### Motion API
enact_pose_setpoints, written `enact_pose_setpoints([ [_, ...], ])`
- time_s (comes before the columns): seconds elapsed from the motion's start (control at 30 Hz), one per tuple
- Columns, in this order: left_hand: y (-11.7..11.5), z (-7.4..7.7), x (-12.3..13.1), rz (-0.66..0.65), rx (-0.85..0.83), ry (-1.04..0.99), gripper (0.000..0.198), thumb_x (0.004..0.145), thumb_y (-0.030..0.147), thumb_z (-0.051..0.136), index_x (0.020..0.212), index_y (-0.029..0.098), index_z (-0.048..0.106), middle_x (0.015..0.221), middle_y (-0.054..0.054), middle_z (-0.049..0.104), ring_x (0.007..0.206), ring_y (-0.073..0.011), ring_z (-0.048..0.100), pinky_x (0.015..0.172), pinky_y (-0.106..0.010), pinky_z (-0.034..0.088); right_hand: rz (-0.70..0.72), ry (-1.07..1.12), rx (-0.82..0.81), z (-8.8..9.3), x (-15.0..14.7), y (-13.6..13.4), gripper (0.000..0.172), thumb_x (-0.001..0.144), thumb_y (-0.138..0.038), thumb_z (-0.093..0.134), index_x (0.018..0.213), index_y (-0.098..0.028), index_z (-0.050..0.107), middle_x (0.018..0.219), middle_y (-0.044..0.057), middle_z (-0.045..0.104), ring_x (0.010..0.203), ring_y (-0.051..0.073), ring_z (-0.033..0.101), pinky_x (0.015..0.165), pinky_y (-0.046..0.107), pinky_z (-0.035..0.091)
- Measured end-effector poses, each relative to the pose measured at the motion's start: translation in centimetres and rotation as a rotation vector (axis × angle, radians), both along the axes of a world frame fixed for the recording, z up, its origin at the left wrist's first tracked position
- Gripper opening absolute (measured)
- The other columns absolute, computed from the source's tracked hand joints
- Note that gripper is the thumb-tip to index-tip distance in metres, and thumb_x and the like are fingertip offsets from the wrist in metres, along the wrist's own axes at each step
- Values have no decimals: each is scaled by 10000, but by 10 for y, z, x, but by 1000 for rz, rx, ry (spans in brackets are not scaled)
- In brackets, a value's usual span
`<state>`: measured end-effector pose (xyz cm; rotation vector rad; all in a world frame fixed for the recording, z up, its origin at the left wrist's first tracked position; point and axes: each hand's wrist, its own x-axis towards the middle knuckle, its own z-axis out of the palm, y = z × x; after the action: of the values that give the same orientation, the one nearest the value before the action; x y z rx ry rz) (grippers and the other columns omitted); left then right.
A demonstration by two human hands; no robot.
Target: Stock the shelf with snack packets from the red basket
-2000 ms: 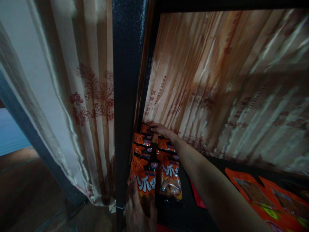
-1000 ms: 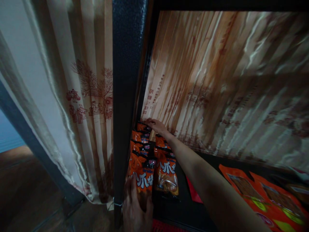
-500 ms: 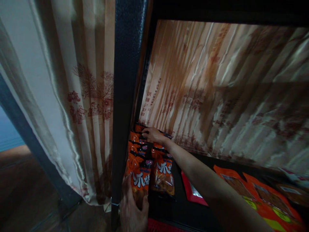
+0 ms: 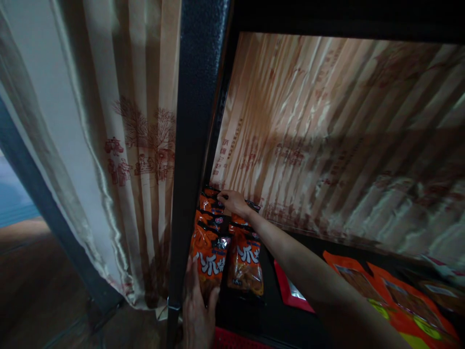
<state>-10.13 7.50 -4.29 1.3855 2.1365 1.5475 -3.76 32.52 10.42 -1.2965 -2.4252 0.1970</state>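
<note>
Two rows of orange snack packets (image 4: pixel 209 252) with white characters lie on a dark shelf (image 4: pixel 269 310), against the black upright post (image 4: pixel 194 145). My left hand (image 4: pixel 198 310) presses its fingers flat on the bottom of the front left packet. My right hand (image 4: pixel 232 202) reaches to the far end of the rows, fingers curled on the rearmost packet (image 4: pixel 210 194) near the curtain. A second front packet (image 4: pixel 246 264) lies to the right of the first.
A pleated beige curtain (image 4: pixel 327 135) with red prints hangs behind the shelf and beside the post. A red packet (image 4: pixel 288 291) lies under my right forearm. Larger orange packets (image 4: pixel 392 300) lie at the lower right. Wooden floor shows at the lower left.
My right hand has gone from lying flat on the back packets to curling its fingers on the rearmost one. My left hand stays on the front packet. The view has shifted slightly.
</note>
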Motion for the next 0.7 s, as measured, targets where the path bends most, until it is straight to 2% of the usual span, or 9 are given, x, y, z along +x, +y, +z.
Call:
enact_pose_setpoints([
  [0.17, -1, -1, 0, -19, 38, 97, 614, 885, 223, 427, 1446, 214, 177, 1469, -133, 344, 1364, -226, 289, 1093, -424, 301, 3, -25, -13, 1, 2, -4, 219, 846, -292, 522, 974, -221, 685, 991, 37, 707, 917, 207, 637, 803, 281, 449],
  [0.3, -4, 4, 1, 2, 3, 137, 699, 873, 233, 469, 1461, 222, 90, 1453, -165, 355, 1356, -265, 297, 1078, -475, 313, -1, -18, 58, 10, 4, -19, 329, 848, -360, 531, 1107, -183, 629, 1106, 98, 660, 1044, 251, 580, 909, 339, 406],
  [0.37, -5, 6, 0, 7, 3, 160, 726, 874, 250, 475, 1463, 223, 52, 1449, -181, 356, 1343, -279, 322, 1063, -494, 331, 22, 25, 165, 17, 5, -33, 320, 861, -356, 511, 1102, -180, 628, 1109, 102, 655, 1075, 249, 559, 945, 356, 385],
  [0.47, -6, 8, 0, 12, 17, 207, 770, 875, 288, 477, 1463, 215, -15, 1465, -206, 314, 1338, -298, 325, 1042, -514, 353, 185, 93, 249, 24, 5, -62, 270, 883, -338, 478, 1015, -187, 659, 1001, 76, 690, 960, 209, 610, 874, 326, 438],
  [0.57, -7, 8, 1, 29, 35, 270, 798, 879, 301, 466, 1457, 190, -73, 1490, -229, 237, 1358, -314, 269, 1045, -531, 339, 333, 6, 205, 23, 6, -93, 260, 882, -356, 489, 984, -202, 671, 953, 58, 701, 910, 196, 621, 827, 313, 451],
  [0.7, -8, 7, 1, 49, 25, 320, 778, 888, 279, 448, 1458, 178, -73, 1508, -219, 184, 1385, -304, 177, 1056, -510, 331, 319, -143, 108, 12, 7, -113, 274, 848, -344, 550, 1083, -234, 638, 984, 41, 701, 937, 209, 611, 775, 306, 456],
])
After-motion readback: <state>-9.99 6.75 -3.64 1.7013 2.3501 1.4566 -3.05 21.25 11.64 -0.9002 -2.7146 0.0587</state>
